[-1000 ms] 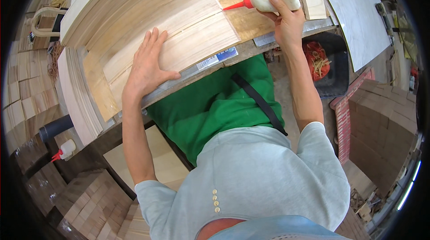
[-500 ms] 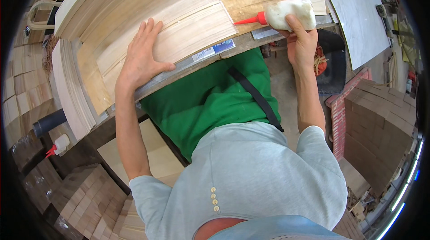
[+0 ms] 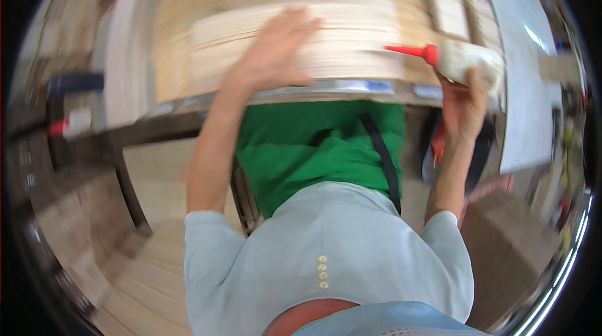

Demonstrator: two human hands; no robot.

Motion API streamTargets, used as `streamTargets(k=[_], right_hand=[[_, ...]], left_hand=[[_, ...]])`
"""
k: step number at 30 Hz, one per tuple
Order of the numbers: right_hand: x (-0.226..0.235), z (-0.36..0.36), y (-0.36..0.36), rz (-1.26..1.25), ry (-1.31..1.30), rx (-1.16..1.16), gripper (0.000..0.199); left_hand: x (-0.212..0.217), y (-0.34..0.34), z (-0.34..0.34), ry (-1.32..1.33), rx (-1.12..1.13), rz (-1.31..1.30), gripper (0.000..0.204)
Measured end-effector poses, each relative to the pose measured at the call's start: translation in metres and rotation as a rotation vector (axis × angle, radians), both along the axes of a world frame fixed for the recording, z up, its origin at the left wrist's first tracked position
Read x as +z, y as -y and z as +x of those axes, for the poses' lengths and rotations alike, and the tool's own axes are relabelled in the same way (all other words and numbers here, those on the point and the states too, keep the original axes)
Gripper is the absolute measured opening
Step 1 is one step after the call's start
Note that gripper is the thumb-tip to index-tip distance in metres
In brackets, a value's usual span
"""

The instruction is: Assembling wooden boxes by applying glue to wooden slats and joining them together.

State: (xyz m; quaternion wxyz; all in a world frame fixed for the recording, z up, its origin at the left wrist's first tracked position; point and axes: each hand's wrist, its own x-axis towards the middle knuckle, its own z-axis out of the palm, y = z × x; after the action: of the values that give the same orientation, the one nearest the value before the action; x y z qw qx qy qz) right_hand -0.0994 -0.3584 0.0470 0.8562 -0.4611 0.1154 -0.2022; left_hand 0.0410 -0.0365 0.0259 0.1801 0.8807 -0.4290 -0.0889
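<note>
The picture is blurred by motion. My left hand (image 3: 273,53) lies flat with fingers spread on a pale sheet of wood veneer (image 3: 351,47) atop a stack on the workbench. My right hand (image 3: 464,101) grips a white glue bottle (image 3: 470,60) with a red nozzle that points left, level with the bench's front edge. The bottle is to the right of the veneer sheet. A green apron and light grey shirt fill the lower middle.
A metal strip (image 3: 338,88) runs along the workbench's front edge. More veneer stacks (image 3: 132,66) lie at left. A second white bottle with a red tip (image 3: 72,126) sits at far left. A large pale board (image 3: 527,85) leans at right. Wood piles lie on the floor.
My view has swung, so the bench now looks level. My right hand has carried the glue bottle rightward and toward the bench edge. My left hand stays flat on the veneer.
</note>
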Motion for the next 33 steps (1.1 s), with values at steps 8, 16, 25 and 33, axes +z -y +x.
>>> streamTargets(k=[8,16,25,33], right_hand=[[0.046,0.158,-0.17,-0.147,0.171,0.69,0.044],[0.051,0.209,-0.304,-0.454,0.141,1.157,0.046],[0.02,0.218,-0.301,-0.611,0.06,1.251,0.044],[0.032,0.22,-0.311,-0.529,0.012,1.297,0.043]], left_hand=[[-0.012,-0.008,-0.011,-0.01,0.082,-0.12,0.093],[-0.011,-0.007,-0.014,0.002,0.096,-0.149,0.085],[-0.009,-0.009,-0.014,-0.052,0.09,-0.106,0.091],[-0.005,-0.008,-0.011,-0.08,0.071,-0.046,0.095]])
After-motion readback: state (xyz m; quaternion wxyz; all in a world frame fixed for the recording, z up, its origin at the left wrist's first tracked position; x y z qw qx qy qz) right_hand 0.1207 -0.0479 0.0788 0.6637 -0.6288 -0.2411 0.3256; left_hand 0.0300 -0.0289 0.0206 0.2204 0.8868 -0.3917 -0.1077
